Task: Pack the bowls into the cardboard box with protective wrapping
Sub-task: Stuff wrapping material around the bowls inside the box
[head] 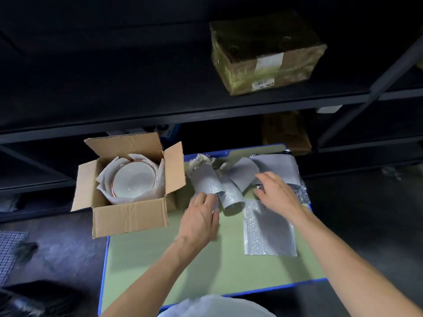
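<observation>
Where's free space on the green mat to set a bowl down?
Near half of the green mat, between the cardboard box and the flat bubble wrap, down to the blue edge, is bare. The far end is crowded: curled foam sheets, crumpled paper, left hand and right hand.

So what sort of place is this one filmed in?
Probably a storeroom or warehouse packing spot: dark metal shelving holds a taped parcel with a barcode label, and an open cardboard box of paper-wrapped bowls sits beside wrapping sheets on a green mat.
</observation>
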Available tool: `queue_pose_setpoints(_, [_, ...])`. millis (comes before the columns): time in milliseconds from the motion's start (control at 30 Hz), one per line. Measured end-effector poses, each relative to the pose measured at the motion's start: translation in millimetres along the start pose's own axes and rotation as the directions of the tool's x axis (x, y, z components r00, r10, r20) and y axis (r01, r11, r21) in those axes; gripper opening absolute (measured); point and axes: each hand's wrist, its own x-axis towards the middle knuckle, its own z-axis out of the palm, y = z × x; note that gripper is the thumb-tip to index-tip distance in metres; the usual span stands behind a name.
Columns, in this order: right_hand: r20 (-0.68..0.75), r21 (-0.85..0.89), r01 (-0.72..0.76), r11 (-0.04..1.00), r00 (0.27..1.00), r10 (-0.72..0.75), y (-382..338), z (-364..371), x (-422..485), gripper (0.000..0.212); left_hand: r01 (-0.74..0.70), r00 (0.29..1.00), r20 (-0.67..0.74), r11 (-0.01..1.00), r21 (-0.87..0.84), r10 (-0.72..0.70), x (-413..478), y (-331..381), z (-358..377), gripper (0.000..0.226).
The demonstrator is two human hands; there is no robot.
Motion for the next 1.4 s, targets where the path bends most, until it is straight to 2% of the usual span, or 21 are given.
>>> queue_pose_setpoints(100, [0.015, -0.013, 0.044, 0.999, 0.999, -0.044, -12, -3, 19, 0.06, 0.033, 0.999, -0.031, 0.999, 0.019, -0.033, 9, 3, -2, 0.021])
queue_pose_setpoints(267, [0.128, -0.036, 0.264, 0.964, 0.958, -0.258, -60, 16, 29, 0.089, 0.139, 0.99, -0.001, 0.989, -0.04, -0.139, 16, 4, -4, 0.044])
queue_pose_setpoints(333, [0.11, -0.086, 0.316, 0.945, 0.946, -0.306, -74, 28, 30, 0.083, 0.179, 0.984, 0.031, 0.982, -0.058, -0.178, 16, 3, -5, 0.052])
queue_pose_setpoints(400, [0.036, -0.116, 0.343, 0.932, 0.939, -0.341, -80, 36, 31, 0.063, 0.199, 0.979, 0.051, 0.978, -0.062, -0.196, 14, 0, -6, 0.053])
queue_pose_setpoints(467, [-0.063, -0.049, 0.338, 0.94, 0.938, -0.34, -82, 39, 28, 0.049, 0.19, 0.98, 0.07, 0.979, -0.074, -0.185, 12, -6, -5, 0.052])
queue_pose_setpoints(600, [-0.217, 0.181, 0.291, 0.939, 0.943, -0.251, -79, 31, 19, 0.048, 0.162, 0.986, 0.067, 0.978, -0.134, -0.154, 6, -13, -7, 0.059])
queue_pose_setpoints(733, [-0.299, 0.333, 0.264, 0.905, 0.94, -0.164, -68, 13, 5, 0.052, 0.048, 0.995, -0.078, 0.984, -0.173, -0.062, 1, -7, -15, 0.057])
queue_pose_setpoints(867, [-0.267, 0.349, 0.263, 0.899, 0.948, -0.173, -51, -4, -14, 0.054, -0.023, 0.983, -0.181, 0.979, -0.203, -0.014, -1, 7, -27, 0.063])
queue_pose_setpoints(1033, [-0.232, 0.36, 0.325, 0.875, 0.939, -0.254, -50, -14, -30, 0.058, -0.146, 0.981, -0.143, 0.983, -0.112, 0.129, -1, 20, -39, 0.083])
queue_pose_setpoints(1100, [-0.231, 0.399, 0.356, 0.845, 0.931, -0.283, -56, -16, -35, 0.057, -0.177, 0.98, -0.1, 0.981, -0.077, 0.169, 0, 23, -43, 0.082])
queue_pose_setpoints(1200, [-0.226, 0.5, 0.357, 0.789, 0.933, -0.28, -68, -16, -40, 0.052, -0.18, 0.984, -0.037, 0.976, -0.121, 0.177, -3, 25, -46, 0.078])
queue_pose_setpoints(1300, [-0.162, 0.614, 0.281, 0.738, 0.959, -0.231, -80, -20, -43, 0.051, -0.169, 0.985, -0.033, 0.982, -0.088, 0.167, -10, 24, -48, 0.072])
queue_pose_setpoints(1400, [-0.098, 0.662, 0.256, 0.705, 0.961, -0.257, -87, -26, -46, 0.048, -0.133, 0.99, -0.057, 0.988, -0.077, 0.129, -14, 20, -53, 0.06])
